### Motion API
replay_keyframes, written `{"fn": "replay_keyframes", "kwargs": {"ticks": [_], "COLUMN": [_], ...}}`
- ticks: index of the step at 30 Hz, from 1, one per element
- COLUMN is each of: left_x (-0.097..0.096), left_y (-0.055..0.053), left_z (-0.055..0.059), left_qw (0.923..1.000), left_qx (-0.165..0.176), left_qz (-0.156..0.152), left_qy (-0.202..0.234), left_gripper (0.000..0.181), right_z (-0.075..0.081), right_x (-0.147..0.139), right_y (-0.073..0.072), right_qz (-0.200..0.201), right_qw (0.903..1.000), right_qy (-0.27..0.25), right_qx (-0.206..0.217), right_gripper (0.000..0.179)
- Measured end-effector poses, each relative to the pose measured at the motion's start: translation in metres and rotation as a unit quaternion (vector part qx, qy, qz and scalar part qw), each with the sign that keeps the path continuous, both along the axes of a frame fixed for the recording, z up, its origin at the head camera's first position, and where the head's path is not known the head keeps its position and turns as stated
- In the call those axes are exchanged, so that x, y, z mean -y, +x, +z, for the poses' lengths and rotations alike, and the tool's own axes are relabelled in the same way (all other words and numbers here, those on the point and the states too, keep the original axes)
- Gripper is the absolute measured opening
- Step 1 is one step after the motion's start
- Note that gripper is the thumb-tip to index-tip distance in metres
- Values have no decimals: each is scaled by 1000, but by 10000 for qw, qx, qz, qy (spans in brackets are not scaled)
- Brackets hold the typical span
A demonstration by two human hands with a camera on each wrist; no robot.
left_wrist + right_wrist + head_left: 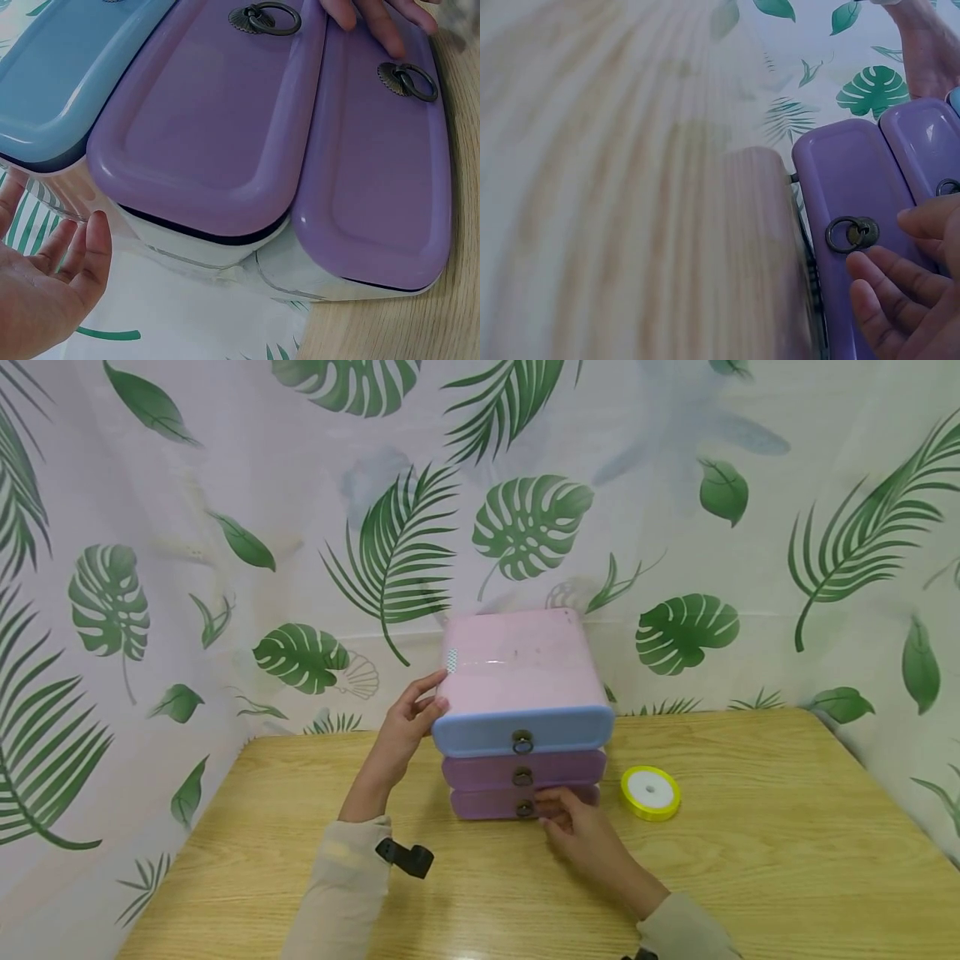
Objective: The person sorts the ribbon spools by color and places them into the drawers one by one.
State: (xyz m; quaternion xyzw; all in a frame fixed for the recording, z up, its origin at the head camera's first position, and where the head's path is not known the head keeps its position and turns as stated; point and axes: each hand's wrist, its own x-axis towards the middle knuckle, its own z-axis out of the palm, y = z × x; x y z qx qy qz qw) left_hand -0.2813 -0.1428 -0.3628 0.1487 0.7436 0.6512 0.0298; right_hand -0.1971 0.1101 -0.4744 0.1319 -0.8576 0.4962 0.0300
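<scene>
A small drawer cabinet (pixel 517 668) with a pink top stands on the table. Its top drawer (pixel 480 733) has a blue front, and the middle drawer (pixel 480 771) and bottom drawer (pixel 480 803) have purple fronts. Each front bears a dark metal ring pull. My left hand (pixel 402 727) rests against the cabinet's upper left side, its fingers fairly straight. At the bottom drawer, my right hand (pixel 588 843) has its loosely bent fingers beside the ring pull (pixel 847 235). The right wrist view shows the fingertips close to that ring but not hooked through it.
A yellow-rimmed spool (pixel 651 792) with a white centre lies on the wooden table (pixel 750 827), right of the cabinet. Behind the table hangs a white cloth (pixel 525 427) printed with green leaves. A black strap (pixel 405 857) sits on the left sleeve.
</scene>
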Motion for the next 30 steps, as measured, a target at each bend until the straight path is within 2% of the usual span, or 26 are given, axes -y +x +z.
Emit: {"fn": "replay_keyframes", "kwargs": {"ticks": [9,19,30], "left_x": [-2,-2,-1], "left_y": [1,4,4], "left_z": [1,3,3], "left_qw": [10000,10000,10000], "left_qx": [-27,-47,-15], "left_qz": [-76,-29,31], "left_qy": [20,-11,-2], "left_gripper": [49,49,49], "right_z": [-5,-7,-5], "right_x": [3,5,3], "right_y": [0,-3,-5], "right_qz": [202,168,472], "right_qw": [9996,9997,9966], "right_qy": [62,-145,-518], "right_qx": [-175,128,431], "right_gripper": [29,28,28]}}
